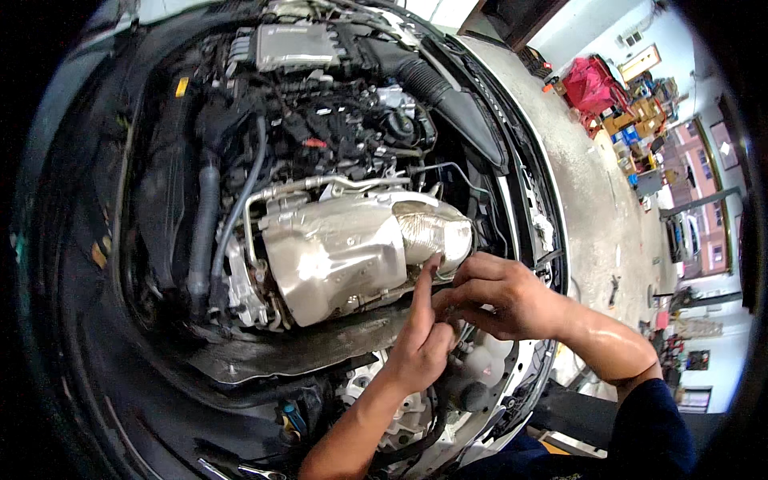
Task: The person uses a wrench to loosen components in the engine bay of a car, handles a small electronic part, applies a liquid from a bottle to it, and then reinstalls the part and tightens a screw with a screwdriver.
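My left hand [424, 344] has its index finger stretched up to the lower edge of a crinkled silver heat shield [424, 228], the other fingers curled. My right hand [504, 292] is closed beside it, fingertips bent in near the left one; whatever either holds is hidden. The crinkled piece adjoins a larger smooth silver shield [328, 264] on the engine [320, 120], with a metal pipe [296, 186] along its top. Below my right hand sits a translucent plastic reservoir [484, 364].
The car's black fender edge [104, 240] curves along the left, with tools [240, 468] at the bottom. A black intake duct [464, 120] runs at upper right. Beyond the car, the workshop floor [584, 208] leads to a red covered pile [584, 88], boxes [640, 120] and lift posts [704, 200].
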Demonstrator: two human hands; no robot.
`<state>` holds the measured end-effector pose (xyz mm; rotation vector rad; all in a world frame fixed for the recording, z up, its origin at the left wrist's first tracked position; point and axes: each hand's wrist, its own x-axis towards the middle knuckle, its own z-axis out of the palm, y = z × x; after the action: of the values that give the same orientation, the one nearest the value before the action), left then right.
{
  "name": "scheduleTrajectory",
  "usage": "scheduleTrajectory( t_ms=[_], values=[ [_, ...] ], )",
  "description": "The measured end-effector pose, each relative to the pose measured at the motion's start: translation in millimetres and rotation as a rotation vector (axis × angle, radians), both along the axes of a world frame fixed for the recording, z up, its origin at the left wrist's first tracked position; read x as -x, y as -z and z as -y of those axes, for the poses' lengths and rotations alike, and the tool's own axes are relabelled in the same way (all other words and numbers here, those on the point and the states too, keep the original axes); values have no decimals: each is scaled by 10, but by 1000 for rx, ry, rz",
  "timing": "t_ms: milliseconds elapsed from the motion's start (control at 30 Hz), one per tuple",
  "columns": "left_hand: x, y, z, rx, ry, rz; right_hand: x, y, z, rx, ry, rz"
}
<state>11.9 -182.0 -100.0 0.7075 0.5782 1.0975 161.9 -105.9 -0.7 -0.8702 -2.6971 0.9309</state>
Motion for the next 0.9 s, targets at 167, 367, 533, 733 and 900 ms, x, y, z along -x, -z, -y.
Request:
scheduleTrajectory(
  t_ms=[167,367,533,733,900],
  values=[
    [243,-413,-120,-61,-331,-653,-502,113,251,-1,379,-227],
    [1224,-371,-1481,-495,-453,-1834,-1249,594,907,236,796,-106],
    [1474,-327,-2078,-842,-94,-1994,-1432,719,1142,328,791,-209],
    [1526,-395,-2242,-803,108,-1991,-1432,805,1015,326,804,-210],
    [1466,-516,-2254,-506,177,-2118,-1354,821,863,289,777,-221]
  ],
)
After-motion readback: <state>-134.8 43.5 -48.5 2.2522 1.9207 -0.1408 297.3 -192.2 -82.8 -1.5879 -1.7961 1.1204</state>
